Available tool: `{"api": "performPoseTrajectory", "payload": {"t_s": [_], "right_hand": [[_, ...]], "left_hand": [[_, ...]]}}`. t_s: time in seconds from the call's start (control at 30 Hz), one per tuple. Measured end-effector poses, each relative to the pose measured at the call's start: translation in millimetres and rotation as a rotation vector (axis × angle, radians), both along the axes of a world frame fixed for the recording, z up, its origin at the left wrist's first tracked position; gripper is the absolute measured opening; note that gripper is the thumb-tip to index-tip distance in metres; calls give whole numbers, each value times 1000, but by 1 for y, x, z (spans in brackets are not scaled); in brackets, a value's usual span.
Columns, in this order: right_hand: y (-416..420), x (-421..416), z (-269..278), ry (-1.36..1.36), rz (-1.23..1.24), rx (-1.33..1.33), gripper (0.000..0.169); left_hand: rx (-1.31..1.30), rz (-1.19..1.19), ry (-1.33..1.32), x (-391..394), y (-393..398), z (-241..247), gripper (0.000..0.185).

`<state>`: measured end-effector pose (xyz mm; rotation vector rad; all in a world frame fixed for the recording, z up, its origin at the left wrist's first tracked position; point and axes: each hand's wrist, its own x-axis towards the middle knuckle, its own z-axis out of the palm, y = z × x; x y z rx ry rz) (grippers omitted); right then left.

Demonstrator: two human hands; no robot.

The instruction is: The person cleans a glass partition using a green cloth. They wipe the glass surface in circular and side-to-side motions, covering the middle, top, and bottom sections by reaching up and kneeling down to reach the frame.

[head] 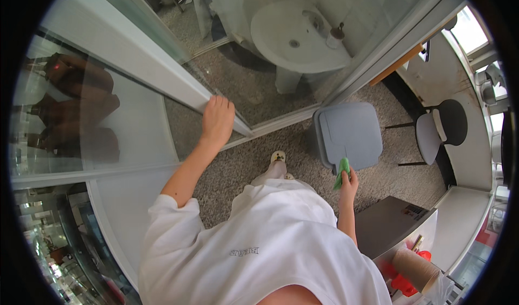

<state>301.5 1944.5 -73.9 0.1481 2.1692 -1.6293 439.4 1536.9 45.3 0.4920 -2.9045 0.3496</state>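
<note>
My left hand (219,116) grips the edge of a white-framed glass door (178,76), its fingers curled over the frame. On the other side, my right hand (349,182) holds a small folded green cloth or plastic piece (342,174) between thumb and fingers. That hand is beside the near edge of a grey lidded bin (350,132), whose lid is down. Behind glass, a white pedestal sink (279,33) has a tap (313,20) and a pump bottle (335,36) on its rim.
A chair (429,136) stands right of the bin on speckled flooring (300,142). At lower right are a dark-topped cabinet (389,224), a brown roll (415,266) and red plastic (405,284). Glass panels with white frames (121,173) run along the left.
</note>
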Motion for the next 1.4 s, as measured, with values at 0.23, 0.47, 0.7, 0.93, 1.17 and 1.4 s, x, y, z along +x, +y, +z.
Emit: {"api": "performPoseTrajectory", "payload": {"t_s": [0.23, 0.47, 0.7, 0.93, 1.17, 1.4], "right_hand": [[-6, -17, -3, 123, 12, 102, 36], [-42, -30, 16, 175, 80, 141, 38], [-54, -75, 6, 191, 142, 169, 36], [-79, -167, 21, 273, 149, 33, 38], [-139, -307, 142, 895, 289, -256, 34], [-183, -402, 325, 1966, -43, -384, 32]], "left_hand": [[191, 44, 89, -8, 12, 12, 19], [222, 72, 86, -8, 12, 11, 19], [251, 150, 114, -17, 17, 10, 18], [160, 287, 151, -39, 28, 9, 19], [94, 595, 274, -54, 21, -18, 15], [54, 753, 226, -49, 21, -15, 11]]}}
